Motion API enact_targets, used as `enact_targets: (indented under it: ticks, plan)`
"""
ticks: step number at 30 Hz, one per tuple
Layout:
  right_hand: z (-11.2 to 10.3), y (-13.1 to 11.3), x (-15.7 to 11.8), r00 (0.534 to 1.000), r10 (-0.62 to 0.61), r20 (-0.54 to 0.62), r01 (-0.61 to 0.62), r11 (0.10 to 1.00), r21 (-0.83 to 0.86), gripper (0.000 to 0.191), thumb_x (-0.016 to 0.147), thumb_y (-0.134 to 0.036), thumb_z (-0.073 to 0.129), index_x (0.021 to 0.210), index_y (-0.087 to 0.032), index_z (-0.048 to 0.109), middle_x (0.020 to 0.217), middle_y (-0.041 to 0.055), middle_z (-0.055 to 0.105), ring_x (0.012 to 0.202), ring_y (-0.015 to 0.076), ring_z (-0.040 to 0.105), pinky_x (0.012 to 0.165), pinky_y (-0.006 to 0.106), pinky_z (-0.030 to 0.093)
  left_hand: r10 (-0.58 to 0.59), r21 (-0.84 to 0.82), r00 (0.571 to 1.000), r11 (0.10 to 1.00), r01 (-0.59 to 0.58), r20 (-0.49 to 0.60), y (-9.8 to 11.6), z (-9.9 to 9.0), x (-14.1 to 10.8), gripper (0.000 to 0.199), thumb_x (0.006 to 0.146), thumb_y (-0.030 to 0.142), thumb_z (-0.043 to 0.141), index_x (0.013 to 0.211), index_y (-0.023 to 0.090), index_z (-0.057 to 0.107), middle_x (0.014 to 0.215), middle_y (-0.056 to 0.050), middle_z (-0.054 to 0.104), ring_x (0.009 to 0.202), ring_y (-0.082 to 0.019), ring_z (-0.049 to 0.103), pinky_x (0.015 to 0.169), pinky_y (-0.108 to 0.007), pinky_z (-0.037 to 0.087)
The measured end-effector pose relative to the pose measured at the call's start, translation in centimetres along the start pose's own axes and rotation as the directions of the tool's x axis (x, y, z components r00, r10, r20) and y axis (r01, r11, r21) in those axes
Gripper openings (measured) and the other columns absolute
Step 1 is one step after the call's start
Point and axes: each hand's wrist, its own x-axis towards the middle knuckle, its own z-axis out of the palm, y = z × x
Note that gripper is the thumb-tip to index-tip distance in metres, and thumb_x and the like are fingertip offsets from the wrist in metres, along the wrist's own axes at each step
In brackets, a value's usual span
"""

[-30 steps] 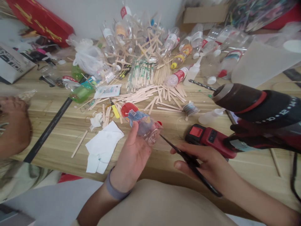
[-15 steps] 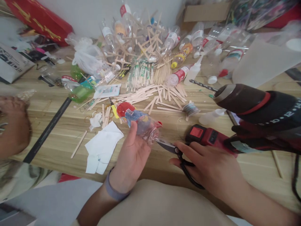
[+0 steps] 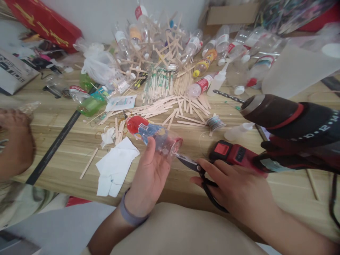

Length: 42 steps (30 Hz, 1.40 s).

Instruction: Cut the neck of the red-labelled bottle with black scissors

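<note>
My left hand (image 3: 151,170) is closed around a clear plastic bottle (image 3: 162,140) with a red and blue label. The bottle lies tilted, its label end pointing to the upper left and its clear end toward my right hand. In my right hand (image 3: 233,180) is a pair of black-handled scissors (image 3: 198,168), fingers through the loops. The blade tips meet the bottle's clear end; whether they are inside the plastic I cannot tell. Below and left of the bottle lie cut white papers (image 3: 117,166) on the wooden table (image 3: 69,156).
A power drill (image 3: 281,117) with a long bit lies close on the right. Wooden sticks (image 3: 159,108), a wire spool (image 3: 215,123) and small squeeze bottles lie beyond my hands. Several plastic bottles (image 3: 204,85) crowd the back. Another person's arm (image 3: 17,141) rests at the left.
The bottle has turned in my left hand, its label end shifting left and more of the label showing. The scissors have barely moved.
</note>
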Motion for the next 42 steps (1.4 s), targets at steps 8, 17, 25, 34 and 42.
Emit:
enact_targets:
  ticks: [8,17,25,34,42]
  plan:
    - [0.1,-0.4,0.7,0.999,0.041,-0.034,-0.042,0.998,-0.048,0.045,0.103,-0.036,0.032,0.092,-0.017,0.071,0.053,-0.0008,0.053,0.041,0.0141,0.05,0.048,0.03,0.023,0.047,0.007,0.998,0.999,-0.047,-0.034,-0.2,0.4,0.2,0.024,0.097,0.031,0.049,0.091,0.019,0.069,0.097,-0.004,0.073,0.096,-0.015,0.069,0.095,-0.029,0.054]
    - [0.3,-0.5,1.3,0.995,0.083,-0.058,-0.087,0.993,-0.075,0.053,0.104,-0.042,0.029,0.084,-0.017,0.071,0.05,0.0003,0.053,0.039,0.013,0.048,0.048,0.029,0.021,0.018,0.002,0.996,1.0,-0.017,-0.092,-0.7,1.3,0.8,0.024,0.098,0.028,0.048,0.112,0.018,0.064,0.106,-0.005,0.074,0.103,-0.015,0.069,0.095,-0.028,0.053]
    - [0.5,-0.7,1.8,0.994,0.059,-0.09,-0.072,0.986,-0.15,0.052,0.104,-0.04,0.03,0.08,-0.018,0.071,0.048,-0.0003,0.048,0.037,0.0141,0.046,0.047,0.029,0.019,0.015,-0.024,0.992,1.0,-0.018,-0.123,-0.8,1.9,1.0,0.026,0.1,0.025,0.043,0.106,0.014,0.065,0.107,-0.008,0.072,0.098,-0.014,0.07,0.094,-0.026,0.053]
    - [1.0,-0.2,1.4,0.99,0.143,0.013,-0.143,0.989,0.035,0.051,0.103,-0.041,0.031,0.079,-0.016,0.068,0.051,0.0012,0.056,0.038,0.0131,0.046,0.046,0.029,0.017,-0.011,-0.018,0.992,1.0,0.009,-0.122,-0.9,1.2,1.6,0.026,0.099,0.028,0.046,0.115,0.015,0.062,0.108,-0.008,0.071,0.099,-0.013,0.069,0.097,-0.026,0.051]
    - [1.6,0.5,1.6,0.885,0.162,0.437,-0.465,0.361,0.808,0.061,0.091,-0.072,0.036,0.081,-0.018,0.065,0.052,-0.0035,0.048,0.043,0.0104,0.041,0.042,0.022,0.03,-0.096,-0.089,0.995,0.992,0.093,-0.036,0.0,1.3,1.8,0.035,0.101,0.036,0.036,0.104,0.018,0.066,0.1,-0.007,0.072,0.094,-0.017,0.07,0.079,-0.026,0.059]
